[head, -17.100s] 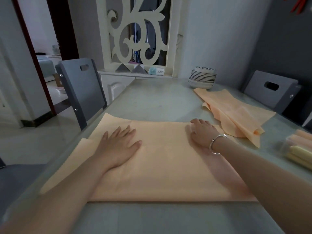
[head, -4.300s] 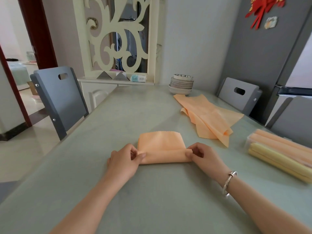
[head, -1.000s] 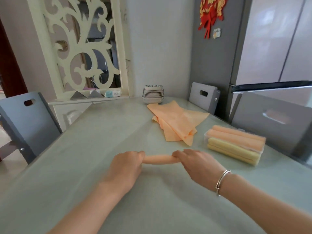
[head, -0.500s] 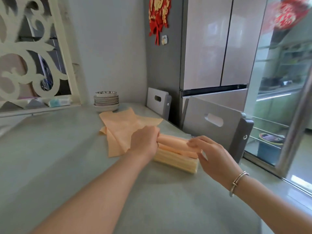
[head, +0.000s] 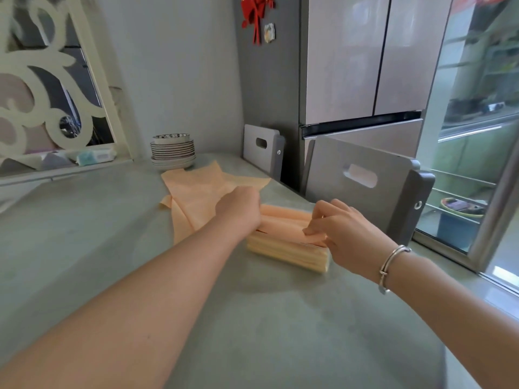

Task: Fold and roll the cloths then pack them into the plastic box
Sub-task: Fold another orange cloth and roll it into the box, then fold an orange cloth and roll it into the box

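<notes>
Your left hand [head: 240, 210] and your right hand [head: 341, 234] are both at the box [head: 289, 252], one at each end of the orange roll [head: 283, 223] that lies on top of the packed rolls. The box stands on the table [head: 252, 318], near its right edge, just in front of the closer chair [head: 362, 186].

The long axis of the roll goes from far-left to near-right, and this is the same direction as the long side of the box. Its far-left end is under your left hand, and its near-right end is at your right fingers [head: 313, 228]. The yellow rolls [head: 289, 255] below, seen through the clear wall of the box, lie in the same direction.

Your left hand is seen from the back, so the fingers are hidden and I cannot tell if they are curled around the roll or only press on it. Your right thumb and fingers are bent and close together, and they pinch the end of the roll.

The loose cloths [head: 202, 195] lie in a flat heap just behind your left hand, touching the table, with corners pointing to the far side. Behind them, a stack of plates [head: 172, 151] stands near the wall. You wear a bracelet [head: 390, 266] on your right wrist.
</notes>
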Demonstrator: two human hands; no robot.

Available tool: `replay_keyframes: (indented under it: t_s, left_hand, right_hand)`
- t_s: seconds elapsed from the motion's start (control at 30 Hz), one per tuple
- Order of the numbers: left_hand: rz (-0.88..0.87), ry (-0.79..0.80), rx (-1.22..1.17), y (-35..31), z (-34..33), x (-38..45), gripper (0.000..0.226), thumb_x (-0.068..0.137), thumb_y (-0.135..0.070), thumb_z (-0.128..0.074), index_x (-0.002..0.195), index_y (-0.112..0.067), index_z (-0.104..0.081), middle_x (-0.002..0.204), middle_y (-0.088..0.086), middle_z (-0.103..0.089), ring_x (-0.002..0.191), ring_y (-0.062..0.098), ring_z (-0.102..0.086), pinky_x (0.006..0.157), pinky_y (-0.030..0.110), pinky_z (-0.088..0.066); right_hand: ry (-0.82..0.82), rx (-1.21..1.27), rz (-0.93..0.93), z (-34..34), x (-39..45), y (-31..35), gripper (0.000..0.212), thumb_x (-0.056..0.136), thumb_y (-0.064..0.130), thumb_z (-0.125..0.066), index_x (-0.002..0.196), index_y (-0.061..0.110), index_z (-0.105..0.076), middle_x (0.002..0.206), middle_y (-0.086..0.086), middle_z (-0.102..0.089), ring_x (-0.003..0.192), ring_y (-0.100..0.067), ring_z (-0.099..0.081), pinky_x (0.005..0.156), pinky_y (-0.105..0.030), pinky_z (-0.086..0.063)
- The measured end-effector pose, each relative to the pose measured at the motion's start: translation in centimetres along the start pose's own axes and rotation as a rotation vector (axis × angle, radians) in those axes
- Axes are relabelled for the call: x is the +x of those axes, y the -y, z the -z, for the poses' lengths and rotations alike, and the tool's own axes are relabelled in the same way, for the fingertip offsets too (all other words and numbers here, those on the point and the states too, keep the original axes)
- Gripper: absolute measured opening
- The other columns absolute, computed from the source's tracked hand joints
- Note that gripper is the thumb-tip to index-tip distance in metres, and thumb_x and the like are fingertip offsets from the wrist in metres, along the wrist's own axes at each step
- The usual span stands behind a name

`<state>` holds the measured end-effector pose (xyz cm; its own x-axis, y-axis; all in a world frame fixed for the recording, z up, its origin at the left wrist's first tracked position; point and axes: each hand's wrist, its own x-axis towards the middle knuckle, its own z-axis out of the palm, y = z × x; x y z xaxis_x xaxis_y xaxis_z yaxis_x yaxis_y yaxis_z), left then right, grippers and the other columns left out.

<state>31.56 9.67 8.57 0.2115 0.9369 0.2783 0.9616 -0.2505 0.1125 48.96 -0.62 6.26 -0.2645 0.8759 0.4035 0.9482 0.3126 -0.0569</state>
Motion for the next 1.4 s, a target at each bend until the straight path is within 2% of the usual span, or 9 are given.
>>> replay_keyframes:
  t_s: [0.23, 0.33, 0.6, 0.73, 0.83, 1.0, 1.13, 1.27, 1.4]
  left_hand:
    - [0.010, 0.205, -0.049, -0.4, 0.4, 0.4, 0.033, 0.078, -0.006, -0.050, 0.106, -0.014, -0.068, 0.111, 0.006, -0.063, 0.099, 0.026, -0.060, 0.082, 0.028, -0.050]
    - [-0.021, 0.248, -0.011, 0.0, 0.8, 0.0, 0.036, 0.082, -0.008, -0.048, 0.112, -0.018, -0.067, 0.119, 0.004, -0.062, 0.107, 0.026, -0.058, 0.095, 0.032, -0.047]
    - [-0.199, 0.201, 0.119, 1.0, 0.5, -3.2, 0.038, 0.094, -0.023, -0.040, 0.126, -0.038, -0.056, 0.128, 0.000, -0.057, 0.123, 0.024, -0.042, 0.100, 0.032, -0.028]
    - [-0.179, 0.234, 0.091, 1.2, -0.3, -3.7, 0.039, 0.097, -0.022, -0.036, 0.127, -0.039, -0.053, 0.130, 0.000, -0.052, 0.121, 0.024, -0.034, 0.098, 0.034, -0.025]
    - [-0.166, 0.229, 0.053, 1.2, -0.7, -3.7, 0.037, 0.097, -0.023, -0.035, 0.125, -0.037, -0.054, 0.130, -0.001, -0.052, 0.119, 0.024, -0.033, 0.093, 0.034, -0.025]
    - [-0.101, 0.149, -0.166, 2.8, -0.6, -3.7, 0.032, 0.097, -0.027, -0.039, 0.123, -0.037, -0.055, 0.131, -0.005, -0.053, 0.121, 0.027, -0.032, 0.094, 0.032, -0.025]
    - [-0.054, 0.016, -0.271, 5.6, 0.0, -4.5, 0.047, 0.084, -0.009, -0.047, 0.124, -0.031, -0.056, 0.137, -0.005, -0.050, 0.123, 0.031, -0.036, 0.101, 0.032, -0.032]
    - [0.163, -0.034, -0.489, 10.7, 0.8, -5.8, 0.044, 0.070, -0.023, -0.044, 0.108, -0.031, -0.064, 0.125, -0.006, -0.060, 0.122, 0.025, -0.045, 0.101, 0.035, -0.036]
    - [0.297, -0.079, -0.442, 18.5, 0.2, -8.2, 0.047, 0.076, -0.002, -0.047, 0.111, -0.028, -0.064, 0.122, -0.006, -0.062, 0.122, 0.024, -0.046, 0.101, 0.033, -0.036]
  right_hand:
    - [0.106, -0.089, 0.017, 0.7, 0.7, 0.4, 0.045, 0.085, 0.000, -0.051, 0.116, 0.031, -0.060, 0.110, 0.010, -0.047, 0.097, -0.015, -0.038, 0.086, -0.026, -0.037]
    - [0.132, -0.040, -0.013, 0.7, 0.8, 0.4, 0.045, 0.084, -0.002, -0.050, 0.115, 0.029, -0.059, 0.112, 0.010, -0.047, 0.094, -0.012, -0.035, 0.082, -0.022, -0.033]
    - [0.250, 0.024, -0.077, 1.6, -1.0, 1.1, 0.062, 0.079, -0.006, -0.042, 0.130, 0.027, -0.051, 0.131, 0.008, -0.049, 0.123, -0.015, -0.041, 0.103, -0.027, -0.035]
    - [0.222, 0.017, -0.157, 1.4, -1.9, 1.6, 0.061, 0.080, -0.003, -0.038, 0.129, 0.032, -0.052, 0.122, 0.005, -0.056, 0.120, -0.022, -0.046, 0.096, -0.025, -0.038]
    - [0.217, 0.053, -0.251, 1.3, -1.4, 1.7, 0.058, 0.083, -0.003, -0.035, 0.122, 0.033, -0.057, 0.105, 0.007, -0.051, 0.117, -0.024, -0.042, 0.086, -0.020, -0.030]
    - [0.073, -0.005, -0.307, 0.6, 0.2, 2.4, 0.039, 0.085, 0.007, -0.040, 0.107, 0.029, -0.064, 0.109, 0.006, -0.063, 0.109, -0.019, -0.051, 0.099, -0.026, -0.026]
    - [0.034, -0.061, -0.287, 0.3, 1.2, 4.2, 0.039, 0.085, 0.010, -0.042, 0.116, 0.025, -0.059, 0.116, 0.003, -0.060, 0.115, -0.019, -0.046, 0.099, -0.030, -0.028]
    - [-0.006, -0.035, -0.216, -0.3, 3.2, 7.5, 0.044, 0.084, 0.007, -0.043, 0.125, 0.021, -0.050, 0.123, 0.002, -0.057, 0.119, -0.020, -0.043, 0.100, -0.031, -0.029]
    - [-0.001, 0.112, -0.085, -2.4, 6.1, 11.9, 0.047, 0.084, 0.004, -0.041, 0.128, 0.019, -0.047, 0.128, 0.001, -0.052, 0.124, -0.018, -0.039, 0.099, -0.029, -0.034]
